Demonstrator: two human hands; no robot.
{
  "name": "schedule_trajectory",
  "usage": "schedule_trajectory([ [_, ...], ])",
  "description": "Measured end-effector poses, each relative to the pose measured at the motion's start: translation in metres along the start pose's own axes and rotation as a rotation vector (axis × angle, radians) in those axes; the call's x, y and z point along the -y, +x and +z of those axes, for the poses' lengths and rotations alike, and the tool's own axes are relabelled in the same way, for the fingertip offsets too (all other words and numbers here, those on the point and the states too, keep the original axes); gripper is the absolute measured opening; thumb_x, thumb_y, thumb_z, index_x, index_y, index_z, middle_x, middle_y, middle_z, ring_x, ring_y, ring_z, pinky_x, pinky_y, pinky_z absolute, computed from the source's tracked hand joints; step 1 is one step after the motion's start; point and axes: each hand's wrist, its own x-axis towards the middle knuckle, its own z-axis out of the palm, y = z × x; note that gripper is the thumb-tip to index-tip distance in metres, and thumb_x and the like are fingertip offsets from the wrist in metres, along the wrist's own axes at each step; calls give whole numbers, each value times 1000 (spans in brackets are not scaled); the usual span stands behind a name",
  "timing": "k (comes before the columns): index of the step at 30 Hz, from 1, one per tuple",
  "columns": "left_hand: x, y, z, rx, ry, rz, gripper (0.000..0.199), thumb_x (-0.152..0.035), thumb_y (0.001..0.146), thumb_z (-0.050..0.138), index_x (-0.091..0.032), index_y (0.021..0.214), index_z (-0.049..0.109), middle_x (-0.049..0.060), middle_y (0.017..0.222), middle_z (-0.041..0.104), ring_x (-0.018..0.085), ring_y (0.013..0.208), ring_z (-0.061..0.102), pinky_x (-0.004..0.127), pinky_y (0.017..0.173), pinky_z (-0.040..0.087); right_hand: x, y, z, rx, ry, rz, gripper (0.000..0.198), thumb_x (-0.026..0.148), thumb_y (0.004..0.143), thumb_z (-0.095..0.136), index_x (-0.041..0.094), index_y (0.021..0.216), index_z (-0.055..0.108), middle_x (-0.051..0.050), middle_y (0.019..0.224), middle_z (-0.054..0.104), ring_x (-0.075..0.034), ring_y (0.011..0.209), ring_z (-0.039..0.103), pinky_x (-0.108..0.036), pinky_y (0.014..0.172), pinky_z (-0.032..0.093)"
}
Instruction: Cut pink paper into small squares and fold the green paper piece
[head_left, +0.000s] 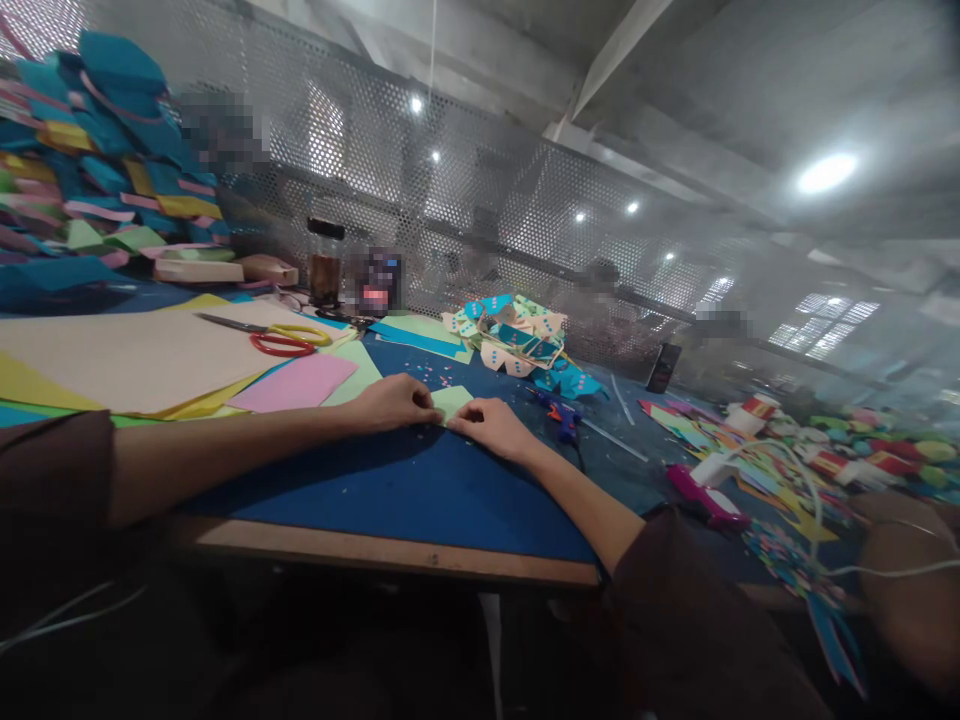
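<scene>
The landmark here is the small pale green paper point(452, 402), lying flat on the blue worktop point(420, 490) roughly midway between the two hands.

Far to the left of that paper a tall heap of teal and yellow folded pieces point(97, 160) rises at the back. Nearer, but left of the paper too, lie a large tan sheet point(127, 355) and a pink sheet point(296, 382), with red and yellow scissors point(281, 340) resting on the tan one.

The left hand point(391, 403) lies palm down just left of the paper, its fingers point(429, 400) curled close together, their tips touching the paper's left edge and pressing it to the worktop rather than lifting it. The paper therefore lies directly to the right of these fingers.

The right hand point(491, 424) rests just right of the paper and slightly nearer the person, its fingers point(459, 423) drawn together and meeting the paper's near right corner. Both hands are about equally close, each in contact. The paper's long axis seems to run away from the person, though it is too small to be sure.

Behind and to the right of the paper sits a cluster of dotted teal and cream cut-outs point(517, 335). Farther right a blue glue gun point(561, 412) lies on the worktop, then a pink and white glue gun point(709, 490) among coloured scraps point(862, 450).
</scene>
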Motion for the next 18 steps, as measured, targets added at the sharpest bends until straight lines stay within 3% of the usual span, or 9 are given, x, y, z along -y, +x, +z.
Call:
schedule_trajectory([
  [6,0,0,-2,68,-63,18,32,-47,74,61,-19,73,75,3,70,74,16,64,60,24,56,35,7,-3,-1,-3,-11,-1,17,31,83,70,15,86,74,-3,79,69,-13,69,59,-23,61,39],
  [18,-1,-1,0,31,-84,17,28,-43,72,63,-19,77,76,3,71,75,17,66,62,25,59,38,4,-1,2,-26,-35,2,17,32,84,69,16,85,74,-2,76,69,-13,69,59,-24,63,39],
])
